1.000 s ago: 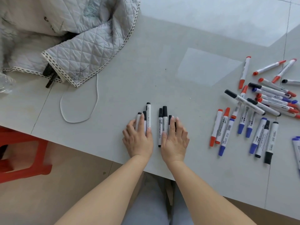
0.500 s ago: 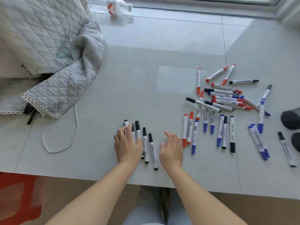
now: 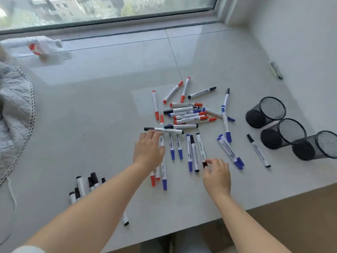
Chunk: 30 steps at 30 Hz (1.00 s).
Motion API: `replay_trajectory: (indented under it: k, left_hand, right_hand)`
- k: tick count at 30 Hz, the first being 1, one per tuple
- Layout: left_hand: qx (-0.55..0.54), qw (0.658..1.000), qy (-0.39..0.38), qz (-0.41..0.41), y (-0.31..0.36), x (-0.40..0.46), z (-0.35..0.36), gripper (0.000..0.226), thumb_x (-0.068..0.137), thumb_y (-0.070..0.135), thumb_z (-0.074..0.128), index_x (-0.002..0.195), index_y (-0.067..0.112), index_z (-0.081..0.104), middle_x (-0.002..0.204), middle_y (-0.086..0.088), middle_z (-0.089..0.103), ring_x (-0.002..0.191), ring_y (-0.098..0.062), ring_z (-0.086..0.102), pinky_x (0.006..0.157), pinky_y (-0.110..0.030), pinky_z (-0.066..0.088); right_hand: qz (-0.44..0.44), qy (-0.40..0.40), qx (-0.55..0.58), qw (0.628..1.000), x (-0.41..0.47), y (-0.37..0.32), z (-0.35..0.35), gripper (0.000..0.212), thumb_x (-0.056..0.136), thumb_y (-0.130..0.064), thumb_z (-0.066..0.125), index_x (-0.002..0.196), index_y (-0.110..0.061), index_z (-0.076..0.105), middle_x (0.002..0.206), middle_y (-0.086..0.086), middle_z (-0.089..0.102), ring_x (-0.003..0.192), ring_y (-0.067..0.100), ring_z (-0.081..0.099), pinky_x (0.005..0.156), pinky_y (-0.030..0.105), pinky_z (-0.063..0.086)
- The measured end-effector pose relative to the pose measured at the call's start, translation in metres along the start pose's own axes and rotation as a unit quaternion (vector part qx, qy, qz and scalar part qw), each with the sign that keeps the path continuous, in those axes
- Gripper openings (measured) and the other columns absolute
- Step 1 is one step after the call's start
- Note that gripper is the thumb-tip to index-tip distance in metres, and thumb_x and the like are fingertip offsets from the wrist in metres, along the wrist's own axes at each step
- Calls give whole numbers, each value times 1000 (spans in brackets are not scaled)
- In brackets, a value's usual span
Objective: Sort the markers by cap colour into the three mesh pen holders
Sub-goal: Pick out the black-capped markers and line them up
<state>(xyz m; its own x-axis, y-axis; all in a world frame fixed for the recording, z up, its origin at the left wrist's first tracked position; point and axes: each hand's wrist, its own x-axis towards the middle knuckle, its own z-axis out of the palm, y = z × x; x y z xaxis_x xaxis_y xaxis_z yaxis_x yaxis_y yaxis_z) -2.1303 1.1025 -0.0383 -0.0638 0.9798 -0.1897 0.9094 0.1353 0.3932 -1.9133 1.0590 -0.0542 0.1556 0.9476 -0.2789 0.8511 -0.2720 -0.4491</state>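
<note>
Head view looks down on a pale table (image 3: 94,128) under a window. Her left hand (image 3: 148,150) lies with fingers out over the loose markers (image 3: 184,115), fingertips touching a black-capped marker (image 3: 164,130) that lies crosswise; nothing is gripped. Her right hand (image 3: 217,175) is spread, fingers relaxed, fingertips at the black cap end of another marker (image 3: 200,147). Red, blue and black caps are mixed in the scatter. A small group of black-capped markers (image 3: 85,186) sits apart near the left forearm. Three black mesh pen holders (image 3: 284,128) lie tipped on their sides at the right, touching one another. A quilted cloth (image 3: 14,114) lies far left.
</note>
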Motion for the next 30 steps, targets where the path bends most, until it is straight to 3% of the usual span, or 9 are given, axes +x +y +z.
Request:
replay_trajectory:
  k: [6,10,14,18,24,30]
  left_hand:
    - [116,992,-26,47,18,42,19,50,87,22,50,136,23,39,134,3,44,122,-20,37,98,-33,36]
    - [164,983,-47,67,25,60,24,48,89,18,49,135,24,39,134,3,42,123,-22,34,99,-34,34]
    - [211,972,-62,82,28,72,29,49,88,17,51,134,28,36,136,2,39,125,-23,32,100,-35,32]
    - [226,968,-52,98,33,81,34,42,89,18,50,129,25,42,131,0,43,119,-24,37,94,-34,33]
    - [237,964,-51,113,35,88,37,36,88,19,50,124,19,45,120,-3,49,111,-24,43,90,-34,35]
    - [211,967,-49,131,31,86,38,19,91,15,48,110,15,49,110,-4,52,100,-23,46,87,-33,35]
  right_hand:
    - [23,-15,33,999,32,20,-7,27,87,-10,49,112,-14,58,112,0,58,110,16,45,92,28,38]
    - [31,-32,81,996,48,16,-2,23,88,-10,49,109,-15,57,109,-1,58,106,15,46,89,27,39]
    - [45,-40,91,994,65,5,6,25,89,-24,52,114,-18,54,100,-4,53,94,11,45,77,23,38]
    - [63,-71,51,994,75,0,12,30,89,-35,51,114,-17,50,109,-2,52,100,16,49,77,27,40]
    - [79,-80,-11,994,75,2,13,20,86,-25,49,99,-10,49,105,6,51,93,22,48,71,29,37]
    - [82,-106,59,989,67,-5,12,10,91,-14,37,99,-9,39,94,12,54,74,27,46,61,31,32]
